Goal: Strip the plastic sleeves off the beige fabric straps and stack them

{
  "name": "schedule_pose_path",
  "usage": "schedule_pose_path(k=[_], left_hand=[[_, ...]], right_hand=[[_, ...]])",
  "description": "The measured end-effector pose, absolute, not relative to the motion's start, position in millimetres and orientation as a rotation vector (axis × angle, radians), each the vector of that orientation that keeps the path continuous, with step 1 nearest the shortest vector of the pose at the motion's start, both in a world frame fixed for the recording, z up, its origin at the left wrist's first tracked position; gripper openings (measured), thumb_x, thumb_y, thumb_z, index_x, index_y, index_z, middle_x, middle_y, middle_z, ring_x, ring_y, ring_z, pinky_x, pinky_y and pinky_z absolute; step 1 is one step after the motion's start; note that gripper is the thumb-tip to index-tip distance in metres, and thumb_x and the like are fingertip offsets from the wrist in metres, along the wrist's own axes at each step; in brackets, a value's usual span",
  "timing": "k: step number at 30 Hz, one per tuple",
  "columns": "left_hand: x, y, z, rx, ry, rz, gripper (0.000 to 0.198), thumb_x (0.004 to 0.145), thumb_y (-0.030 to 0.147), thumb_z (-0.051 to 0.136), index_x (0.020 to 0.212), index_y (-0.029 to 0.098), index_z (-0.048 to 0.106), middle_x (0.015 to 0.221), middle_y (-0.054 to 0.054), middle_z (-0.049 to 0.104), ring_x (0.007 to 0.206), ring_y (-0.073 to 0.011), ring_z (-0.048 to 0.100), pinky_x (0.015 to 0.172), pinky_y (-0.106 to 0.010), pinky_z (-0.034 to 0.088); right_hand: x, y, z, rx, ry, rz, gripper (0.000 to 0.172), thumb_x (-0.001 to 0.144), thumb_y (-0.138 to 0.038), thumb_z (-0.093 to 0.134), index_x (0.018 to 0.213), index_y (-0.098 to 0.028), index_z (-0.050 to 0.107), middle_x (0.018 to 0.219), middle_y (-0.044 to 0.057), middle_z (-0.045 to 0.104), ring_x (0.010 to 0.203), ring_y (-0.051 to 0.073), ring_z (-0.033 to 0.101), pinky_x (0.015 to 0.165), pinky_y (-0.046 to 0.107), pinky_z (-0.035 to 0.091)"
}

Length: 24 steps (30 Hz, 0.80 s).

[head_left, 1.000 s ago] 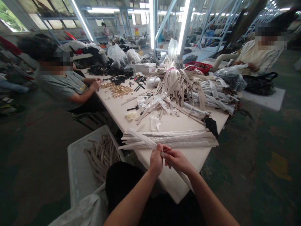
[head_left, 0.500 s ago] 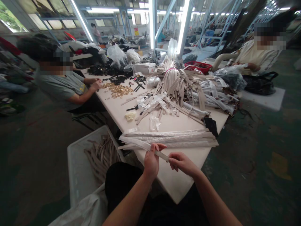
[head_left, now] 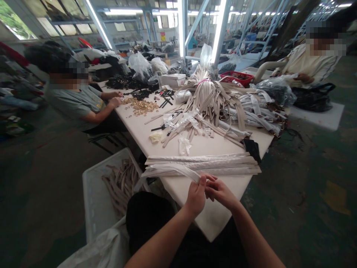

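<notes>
A pale strap [head_left: 182,170] in whitish wrapping bends from the near stack down into my hands. My left hand [head_left: 196,195] is closed around it close to its right end, thumb on top. Right beside it, my right hand [head_left: 221,193] pinches at the strap's end, and the fingers of both hands hide that end. Just beyond, a stack of wrapped straps [head_left: 228,163] lies flat across the table [head_left: 212,212]. Farther back, a big bundle of beige straps [head_left: 205,93] fans out from a pink tie.
At lower left stands a white bin [head_left: 88,197] holding beige straps. Gold metal pieces [head_left: 142,107] lie near a co-worker [head_left: 75,100] at left. Another person [head_left: 309,67] sits at right behind a black bag [head_left: 315,97]. A red basket [head_left: 237,79] stands at the back.
My left hand has slid right along the strap and now meets my right hand at the end. The strap has bowed into a curve. My right hand has moved slightly right.
</notes>
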<state>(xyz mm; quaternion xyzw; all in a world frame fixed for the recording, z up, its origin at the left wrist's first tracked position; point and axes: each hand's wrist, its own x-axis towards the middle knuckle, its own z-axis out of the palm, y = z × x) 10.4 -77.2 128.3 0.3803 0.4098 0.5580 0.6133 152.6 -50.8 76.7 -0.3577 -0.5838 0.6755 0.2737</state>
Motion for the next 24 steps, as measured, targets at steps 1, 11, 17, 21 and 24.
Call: schedule_pose_path(k=[1,11,17,21,24], left_hand=[[13,-76,124,0.855,0.936,1.301,0.036,0.092,0.051,0.054,0.084,0.019,0.068,0.105,-0.011,0.07,0.082,-0.0224,0.066,0.058,-0.028,0.049],[23,-63,86,0.338,0.762,1.416,0.033,0.089,0.047,0.061,0.077,0.016,0.059,0.095,-0.011,0.071,0.096,-0.0262,0.067,0.095,-0.044,0.046],[29,-72,77,0.33,0.854,1.496,0.037,0.091,0.05,0.058,0.071,0.019,0.05,0.089,-0.009,0.07,0.093,-0.0245,0.066,0.087,-0.04,0.049],[27,-77,85,0.388,0.882,1.499,0.039,0.091,0.051,0.057,0.07,0.019,0.051,0.09,-0.01,0.07,0.093,-0.0243,0.065,0.083,-0.037,0.049],[28,-80,88,0.478,0.906,1.482,0.04,0.091,0.052,0.056,0.07,0.019,0.053,0.085,-0.008,0.069,0.082,-0.0204,0.064,0.074,-0.032,0.05]], right_hand=[[156,-51,75,-0.974,-1.535,1.819,0.041,0.088,-0.054,0.063,0.076,-0.014,0.063,0.064,0.002,0.064,0.046,0.009,0.048,0.046,0.022,0.036],[190,-45,81,-1.142,-1.519,1.815,0.04,0.086,-0.053,0.065,0.077,-0.014,0.063,0.059,0.001,0.062,0.044,0.008,0.041,0.043,0.022,0.027],[174,-44,84,-1.169,-1.628,1.762,0.039,0.088,-0.05,0.062,0.075,-0.014,0.068,0.062,0.003,0.064,0.044,0.008,0.04,0.043,0.021,0.028],[169,-46,88,-1.17,-1.604,1.778,0.039,0.088,-0.051,0.062,0.077,-0.014,0.07,0.062,0.003,0.064,0.043,0.008,0.039,0.041,0.021,0.026],[162,-45,97,-1.102,-1.599,1.838,0.038,0.087,-0.051,0.063,0.09,-0.014,0.072,0.063,0.002,0.064,0.043,0.007,0.038,0.041,0.021,0.026]])
